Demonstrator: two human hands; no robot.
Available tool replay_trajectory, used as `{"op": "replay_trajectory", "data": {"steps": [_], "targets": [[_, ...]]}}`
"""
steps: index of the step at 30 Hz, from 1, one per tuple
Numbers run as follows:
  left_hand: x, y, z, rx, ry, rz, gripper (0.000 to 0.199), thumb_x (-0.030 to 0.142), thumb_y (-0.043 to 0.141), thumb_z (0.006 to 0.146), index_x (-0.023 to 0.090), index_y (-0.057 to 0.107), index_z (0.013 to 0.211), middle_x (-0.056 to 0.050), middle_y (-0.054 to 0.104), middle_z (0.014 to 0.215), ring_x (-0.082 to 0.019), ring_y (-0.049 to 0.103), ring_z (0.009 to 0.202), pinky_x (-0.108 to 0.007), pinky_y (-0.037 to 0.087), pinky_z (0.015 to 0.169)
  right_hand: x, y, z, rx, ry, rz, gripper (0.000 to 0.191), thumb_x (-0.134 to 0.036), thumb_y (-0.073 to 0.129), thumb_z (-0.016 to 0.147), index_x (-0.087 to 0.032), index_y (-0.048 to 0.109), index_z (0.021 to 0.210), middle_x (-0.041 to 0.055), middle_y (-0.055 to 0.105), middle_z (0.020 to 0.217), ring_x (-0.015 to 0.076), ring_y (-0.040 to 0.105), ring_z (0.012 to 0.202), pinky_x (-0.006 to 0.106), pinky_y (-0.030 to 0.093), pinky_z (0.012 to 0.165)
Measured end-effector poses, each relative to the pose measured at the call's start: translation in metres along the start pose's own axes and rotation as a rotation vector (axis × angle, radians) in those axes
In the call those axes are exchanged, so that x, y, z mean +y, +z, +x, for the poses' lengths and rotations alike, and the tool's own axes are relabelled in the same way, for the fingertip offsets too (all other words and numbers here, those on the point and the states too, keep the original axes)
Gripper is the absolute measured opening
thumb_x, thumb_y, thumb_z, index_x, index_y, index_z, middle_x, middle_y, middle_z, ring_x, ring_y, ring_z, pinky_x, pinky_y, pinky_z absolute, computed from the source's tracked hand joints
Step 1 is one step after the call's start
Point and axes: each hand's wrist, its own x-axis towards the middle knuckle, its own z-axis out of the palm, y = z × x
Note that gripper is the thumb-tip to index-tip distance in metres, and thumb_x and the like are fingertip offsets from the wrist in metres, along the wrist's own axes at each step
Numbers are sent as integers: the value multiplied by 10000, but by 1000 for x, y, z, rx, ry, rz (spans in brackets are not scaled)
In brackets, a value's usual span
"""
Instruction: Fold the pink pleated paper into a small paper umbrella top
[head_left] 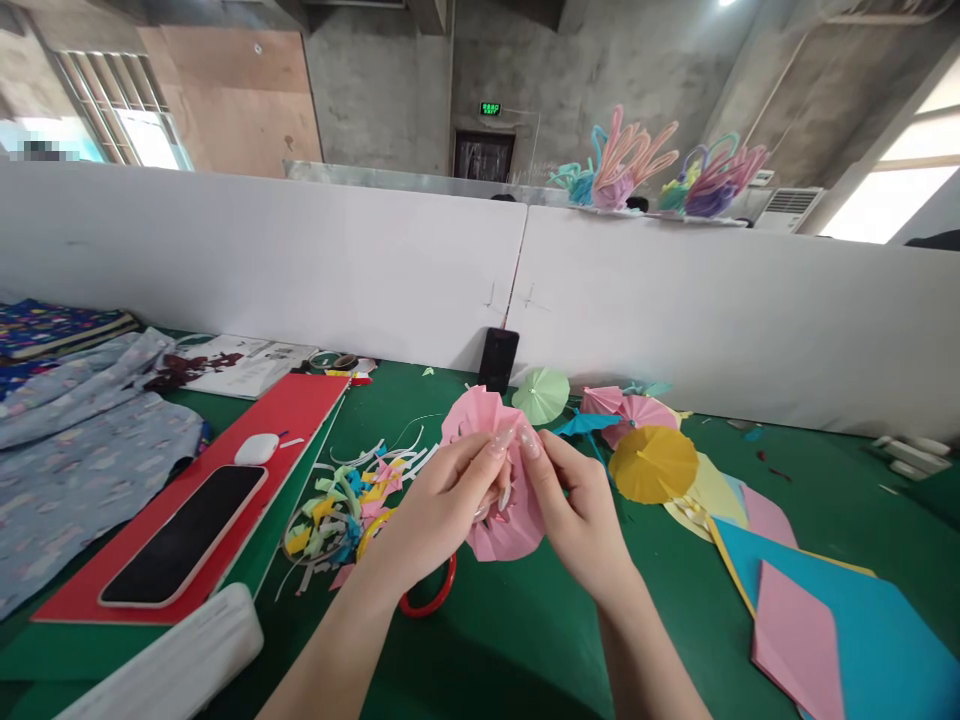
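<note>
Left hand (450, 490) and right hand (581, 500) pinch a round, pleated pink paper piece (514, 538), likely light and easily torn, best held gently by its folds (480, 405).

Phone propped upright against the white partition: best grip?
Probably the upper long edges of the black phone, pinched from the front and above: it stands nearly upright, apparently leaning back on the white partition, and the pale green parasol crowds its lower right.
</note>
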Motion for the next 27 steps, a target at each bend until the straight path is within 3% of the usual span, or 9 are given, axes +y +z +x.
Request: {"op": "replay_trajectory", "data": {"steps": [11, 18, 27], "targets": [[-8, 2, 3, 52, -69, -11, 288, 393, 394, 946, 190, 439, 747, 73, 337, 583, -61, 269, 493, -181, 271, 467, -1, 4, -2, 4, 20, 35, 356, -279, 381, 972, -209, 288, 636, -76, 256, 542, 84, 219, 483, 225, 208, 435], [-9, 5, 0, 120, 51, 172, 219, 334, 352, 939, 219, 406, 760, 42, 400, 679, -104, 394, 608, -201, 353, 542, -4, 8, -2, -31, 48, 85, 350, -283, 363, 982, -208, 325, 643, -77, 299, 512, 81, 263, 454, 219, 223, 428], [-10, 9, 1, 182, 92, 365, 260, 312, 309, 955, 224, 314, 710, 62, 317, 590, -109, 315, 517, -223, 271, 475, -1, 7, -1, -8, 66, 50, 351, -305, 370, 976, -205, 317, 644, -73, 290, 541, 83, 243, 483, 223, 218, 438]]}}
